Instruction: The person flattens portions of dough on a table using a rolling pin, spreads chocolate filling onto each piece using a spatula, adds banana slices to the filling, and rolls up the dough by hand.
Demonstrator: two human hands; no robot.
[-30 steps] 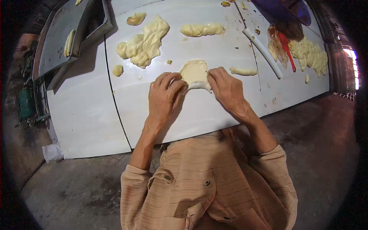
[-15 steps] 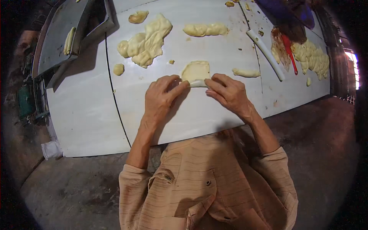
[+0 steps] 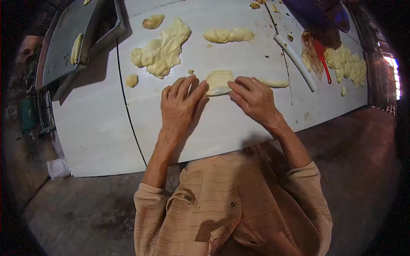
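A small flattened piece of dough [image 3: 220, 79] lies on the white table in front of me, its near edge rolled over into a narrow fold. My left hand [image 3: 179, 100] is at its left side, fingers stretched and apart, with the thumb against the dough's edge. At the right end of the fold, my right hand [image 3: 253, 97] pinches the dough between thumb and fingers. A thin dough roll [image 3: 275, 83] lies just beyond my right hand, partly covered by it. Farther back rests a thicker dough strip [image 3: 228, 35].
A large dough mass [image 3: 164, 51] and a small dough ball [image 3: 132, 80] lie to the left. Metal trays [image 3: 64, 51] stand at the far left. On the right are a white curved bar [image 3: 294, 62], a red-handled tool [image 3: 322, 59] and more dough [image 3: 348, 66].
The dough's near edge has been folded further over. My left hand's fingers have straightened and spread; my right hand has shifted slightly away from me, now overlapping the thin roll's end.
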